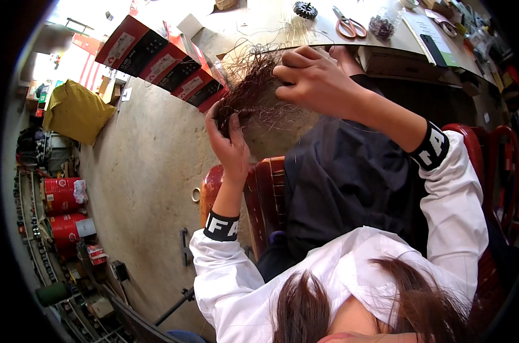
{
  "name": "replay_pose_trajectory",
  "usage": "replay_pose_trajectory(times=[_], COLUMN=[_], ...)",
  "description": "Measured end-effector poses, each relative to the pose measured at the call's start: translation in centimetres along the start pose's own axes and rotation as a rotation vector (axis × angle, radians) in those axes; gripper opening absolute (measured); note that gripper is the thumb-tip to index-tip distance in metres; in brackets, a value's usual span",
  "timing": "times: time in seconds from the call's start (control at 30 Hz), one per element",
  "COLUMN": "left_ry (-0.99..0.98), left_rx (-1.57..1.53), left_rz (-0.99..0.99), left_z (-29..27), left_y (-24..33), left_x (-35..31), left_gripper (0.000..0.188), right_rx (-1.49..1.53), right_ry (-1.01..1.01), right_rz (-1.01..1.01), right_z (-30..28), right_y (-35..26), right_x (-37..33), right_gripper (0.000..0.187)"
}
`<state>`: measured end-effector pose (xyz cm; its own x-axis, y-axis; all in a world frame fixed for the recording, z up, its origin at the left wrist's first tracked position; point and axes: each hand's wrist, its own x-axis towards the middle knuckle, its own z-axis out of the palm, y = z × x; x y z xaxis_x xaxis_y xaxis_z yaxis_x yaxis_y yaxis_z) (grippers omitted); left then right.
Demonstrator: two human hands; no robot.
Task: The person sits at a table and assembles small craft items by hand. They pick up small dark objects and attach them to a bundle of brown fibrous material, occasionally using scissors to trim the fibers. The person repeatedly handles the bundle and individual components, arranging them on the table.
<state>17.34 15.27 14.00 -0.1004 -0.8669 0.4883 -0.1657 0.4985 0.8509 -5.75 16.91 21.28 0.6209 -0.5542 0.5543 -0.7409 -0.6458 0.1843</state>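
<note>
A loose tangle of thin, dark reddish-brown wires (251, 86) is held up in front of me at the table's near edge, with fine ends sticking out on all sides. My left hand (230, 143) grips its lower left end between thumb and fingers. At the tangle's right side, my right hand (311, 74) is closed with curled fingers, pinching at the thin strands; the fingertips are partly hidden. Some pale, thin strands (296, 31) lie on the table (259, 23) just beyond the tangle.
Red-and-black boxes (156, 63) stand left of the tangle. Orange-handled scissors (348, 27), a black toothed wheel (305, 10), a clear bag of dark pieces (381, 26) and a black phone (433, 50) lie on the table. A yellow sack (76, 111) and red drums (64, 195) stand far left.
</note>
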Motion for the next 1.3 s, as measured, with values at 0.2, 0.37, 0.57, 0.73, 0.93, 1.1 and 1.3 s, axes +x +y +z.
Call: replay_pose_trajectory(times=[0.2, 0.37, 0.57, 0.73, 0.93, 1.1, 1.3], left_ry=[0.015, -0.003, -0.016, -0.01, -0.012, -0.008, 0.0], left_rx=[0.039, 0.107, 0.041, 0.042, 0.044, 0.048, 0.083], left_rz=[0.033, 0.048, -0.008, -0.001, 0.009, 0.025, 0.05], left_z=[-0.1, -0.2, -0.1, 0.2, 0.0, -0.1, 0.0], left_y=[0.0, -0.3, -0.4, 0.4, 0.0, 0.1, 0.1], left_x=[-0.3, -0.3, -0.3, -0.2, -0.2, -0.3, -0.3], left_gripper=[0.03, 0.03, 0.031, 0.031, 0.032, 0.033, 0.033], right_rx=[0.04, 0.041, 0.116, 0.134, 0.124, 0.128, 0.111], right_ry=[0.092, 0.094, 0.167, 0.211, 0.267, 0.262, 0.217], right_rz=[0.062, 0.097, 0.175, 0.233, 0.241, 0.223, 0.171], right_z=[0.4, 0.5, 1.4, 1.7, 1.6, 1.5, 1.5], right_y=[-1.0, -1.4, -1.2, -1.3, -1.2, -1.3, -1.1], right_x=[-0.1, -0.2, -0.2, 0.1, 0.5, 0.5, 0.5], right_gripper=[0.012, 0.015, 0.022, 0.025, 0.023, 0.023, 0.024])
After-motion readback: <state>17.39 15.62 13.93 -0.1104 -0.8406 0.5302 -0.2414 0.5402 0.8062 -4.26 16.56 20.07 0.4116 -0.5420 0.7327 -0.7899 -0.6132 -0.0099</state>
